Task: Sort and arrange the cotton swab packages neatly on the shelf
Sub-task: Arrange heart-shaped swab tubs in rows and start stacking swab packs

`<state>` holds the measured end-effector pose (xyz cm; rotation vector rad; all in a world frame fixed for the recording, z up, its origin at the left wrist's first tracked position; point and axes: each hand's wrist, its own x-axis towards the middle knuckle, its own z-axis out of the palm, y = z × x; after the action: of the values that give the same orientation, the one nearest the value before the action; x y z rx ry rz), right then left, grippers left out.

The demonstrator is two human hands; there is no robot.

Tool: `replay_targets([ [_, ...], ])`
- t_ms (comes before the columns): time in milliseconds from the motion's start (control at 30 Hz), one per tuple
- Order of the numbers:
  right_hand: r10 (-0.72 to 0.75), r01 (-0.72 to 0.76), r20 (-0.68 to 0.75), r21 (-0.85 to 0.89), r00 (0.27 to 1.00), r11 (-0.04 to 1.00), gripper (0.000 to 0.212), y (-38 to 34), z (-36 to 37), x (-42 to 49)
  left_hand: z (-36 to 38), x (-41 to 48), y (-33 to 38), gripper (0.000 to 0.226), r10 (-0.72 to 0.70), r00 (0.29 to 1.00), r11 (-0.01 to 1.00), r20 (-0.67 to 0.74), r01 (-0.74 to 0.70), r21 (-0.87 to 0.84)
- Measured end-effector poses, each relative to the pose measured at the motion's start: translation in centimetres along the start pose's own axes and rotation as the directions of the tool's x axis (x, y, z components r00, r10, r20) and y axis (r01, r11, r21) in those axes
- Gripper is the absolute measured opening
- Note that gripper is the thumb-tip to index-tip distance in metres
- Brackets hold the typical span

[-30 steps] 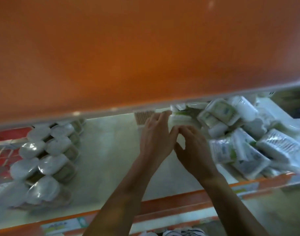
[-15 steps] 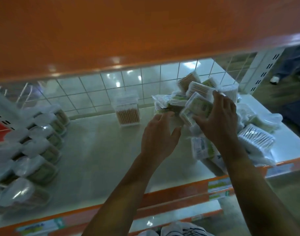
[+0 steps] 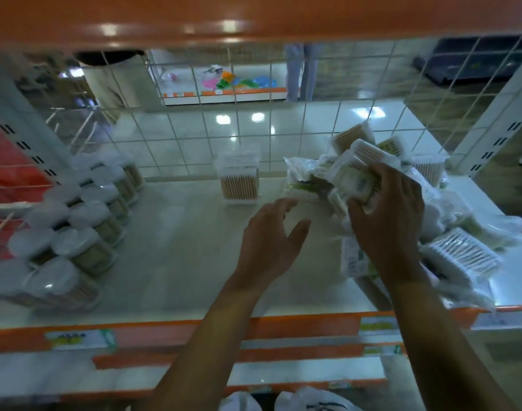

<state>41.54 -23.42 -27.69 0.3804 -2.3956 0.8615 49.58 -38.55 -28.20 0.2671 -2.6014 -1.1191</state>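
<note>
Crinkly plastic swab pkg (image 3: 354,178), R hand (image 3: 387,226)

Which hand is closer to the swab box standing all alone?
Left. The left hand is open just in front-right of the lone box; the right hand is farther right, gripping a packet on the pile.

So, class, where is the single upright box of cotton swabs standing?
In the head view, the upright box stands mid-shelf near the wire back, just left of the pile of packages, beyond the left hand.
</note>
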Motion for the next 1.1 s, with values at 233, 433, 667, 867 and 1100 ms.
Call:
replay_targets([
  [233, 0.101, -0.236, 0.274, 0.523, 0.957, 0.819, 0.055, -5.3, 2.7, -3.6, -3.2, -0.4, -1.0, 0.029, -0.085, 0.995, 0.971, 0.044, 0.093, -0.219],
  [433, 0.045, -0.409, 0.472, 0.708, 0.88, 0.576, 0.052, -8.5, 4.4, -5.2, -5.9, -1.4, -3.6, 0.021, -0.208, 0.976, 0.856, 0.069, 0.216, -0.469],
  [667, -0.037, -0.543, 0.602, 0.744, 0.798, 0.39, 0.046, -10.8, 4.7, -6.8, -7.7, -2.6, -5.2, 0.025, -0.236, 0.969, 0.748, 0.077, 0.232, -0.621],
  [867, -0.059, -0.538, 0.617, 0.725, 0.785, 0.43, 0.037, -11.9, 4.9, -7.4, -8.4, -3.4, -6.5, 0.04, -0.222, 0.97, 0.684, 0.103, 0.23, -0.692],
  [1100, 0.007, -0.468, 0.563, 0.681, 0.827, 0.564, 0.034, -13.4, 5.5, -7.6, -9.0, -4.4, -8.2, 0.039, -0.198, 0.976, 0.725, 0.088, 0.206, -0.657],
])
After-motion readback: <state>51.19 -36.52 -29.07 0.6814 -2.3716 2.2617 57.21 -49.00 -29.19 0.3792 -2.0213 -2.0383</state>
